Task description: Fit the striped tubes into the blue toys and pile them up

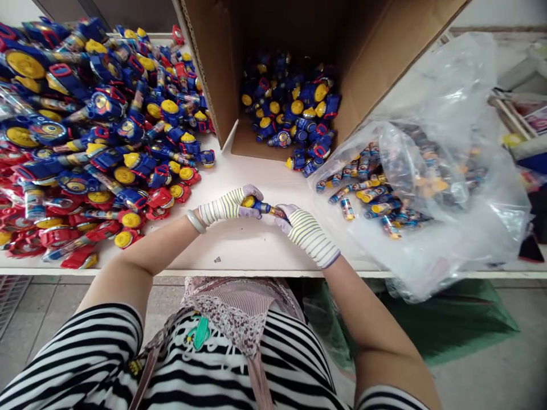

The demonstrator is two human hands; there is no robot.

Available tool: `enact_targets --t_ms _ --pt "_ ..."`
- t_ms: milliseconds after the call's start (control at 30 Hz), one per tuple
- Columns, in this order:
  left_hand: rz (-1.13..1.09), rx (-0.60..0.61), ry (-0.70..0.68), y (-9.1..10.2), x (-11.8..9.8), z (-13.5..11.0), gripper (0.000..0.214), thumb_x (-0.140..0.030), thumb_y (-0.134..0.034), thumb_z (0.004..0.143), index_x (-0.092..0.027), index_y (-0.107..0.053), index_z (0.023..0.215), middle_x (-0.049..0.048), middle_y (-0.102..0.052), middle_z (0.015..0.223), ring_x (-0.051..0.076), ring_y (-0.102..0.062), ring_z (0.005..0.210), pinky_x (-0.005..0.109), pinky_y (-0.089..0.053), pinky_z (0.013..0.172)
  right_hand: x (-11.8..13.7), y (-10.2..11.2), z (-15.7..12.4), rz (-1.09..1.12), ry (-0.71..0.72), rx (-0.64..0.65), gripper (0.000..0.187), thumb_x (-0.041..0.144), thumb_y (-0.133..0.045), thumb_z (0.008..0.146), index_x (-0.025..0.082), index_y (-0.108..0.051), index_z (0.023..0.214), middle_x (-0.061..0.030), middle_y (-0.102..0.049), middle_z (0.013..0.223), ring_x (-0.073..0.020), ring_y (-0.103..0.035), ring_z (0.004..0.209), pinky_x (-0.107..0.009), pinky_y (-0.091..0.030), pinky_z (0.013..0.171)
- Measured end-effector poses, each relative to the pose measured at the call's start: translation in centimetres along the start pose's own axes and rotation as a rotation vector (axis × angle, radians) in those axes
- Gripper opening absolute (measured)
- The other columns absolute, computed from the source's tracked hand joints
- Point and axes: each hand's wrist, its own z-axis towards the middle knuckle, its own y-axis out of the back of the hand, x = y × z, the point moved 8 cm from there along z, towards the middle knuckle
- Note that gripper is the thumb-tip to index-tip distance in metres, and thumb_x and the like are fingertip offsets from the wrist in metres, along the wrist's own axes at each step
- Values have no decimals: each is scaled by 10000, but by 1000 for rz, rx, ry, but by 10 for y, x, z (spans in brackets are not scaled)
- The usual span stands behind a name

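My left hand (228,205), in a striped glove, grips the body of a blue toy (261,207) with a yellow round part. The fingers hide much of its shape. A small printed tube (278,213) sits in line with the toy's narrow end, and my right hand (308,232), gloved alike, pinches it. Toy and tube touch end to end; how firmly they are joined I cannot tell. Both hands are just above the white table (248,250). To the right, a clear plastic bag (461,228) lies open with several similar printed tubes (376,193) in it.
A large heap of blue toys (141,162) and red toys (160,197) covers the table's left side. Beyond my hands, a cardboard box (371,62) lies on its side, opening toward me, with blue toys (267,126) inside. A green bag (448,324) is below the table edge.
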Motion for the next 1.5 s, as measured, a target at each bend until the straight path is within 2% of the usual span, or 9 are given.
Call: enact_targets --t_ms 167,433,600,767,933,1133,1233,1367,1500 --pt "182 101 -136 -7 -21 -8 372 -380 -755 799 -159 -644 1077 85 -662 1016 206 -621 911 331 -497 854 16 -5 -15 -13 33 122 349 403 -514 979 138 -679 1136 -150 -710 1076 -251 -645 898 -336 -462 800" --pt "317 155 -225 -19 -37 -16 356 -379 -752 800 -185 -689 1092 123 -666 1053 249 -633 985 370 -507 925 6 -52 -32 919 -243 258 583 696 -465 898 158 -687 905 48 -470 591 -104 -366 502 -236 -314 513" --pt "79 -182 -21 0 -27 -11 678 -469 -783 774 -159 -541 1326 132 -620 1185 222 -638 998 338 -528 880 8 -17 -24 518 -123 -26 403 525 -484 965 179 -691 974 -60 -700 837 -189 -621 763 -289 -451 719" --pt "-100 -330 97 -9 -34 -5 489 -399 -705 796 -134 -566 1183 50 -628 945 133 -593 755 248 -499 686 9 -7 -30 18 -210 -47 448 511 -444 1001 172 -667 1190 -139 -753 1038 -274 -702 889 -320 -453 751" --pt "-194 -305 207 -16 -36 -4 366 -423 -629 864 -150 -586 1104 -1 -580 814 90 -496 577 218 -405 523 17 -8 -34 -121 -194 -59 473 492 -397 1023 163 -651 1249 -148 -763 1050 -285 -714 917 -311 -435 733" --pt "-109 -415 77 -16 -32 -10 408 -331 -708 820 -147 -572 1157 38 -634 924 148 -623 805 282 -523 766 16 -8 -35 -28 -208 -74 437 499 -426 995 169 -671 1145 -151 -750 994 -262 -687 846 -313 -423 714" --pt "-40 -419 12 -17 -34 -19 458 -360 -716 828 -153 -567 1208 44 -645 942 155 -632 806 294 -527 773 10 -21 -36 380 -229 -51 490 594 -419 959 173 -669 974 -85 -671 757 -193 -588 643 -292 -396 614" --pt "26 -310 -103 -15 -43 -23 594 -413 -796 752 -153 -580 1241 53 -653 958 164 -640 811 292 -521 771 17 -55 -35 1014 -233 216 696 781 -304 895 174 -644 891 42 -404 500 -119 -313 420 -264 -281 459" --pt "43 -347 24 -6 -32 -14 542 -410 -751 804 -147 -571 1243 51 -653 946 160 -633 794 287 -517 750 5 -33 -23 618 -234 -14 597 708 -410 897 178 -669 990 -53 -603 684 -180 -523 588 -293 -393 576"
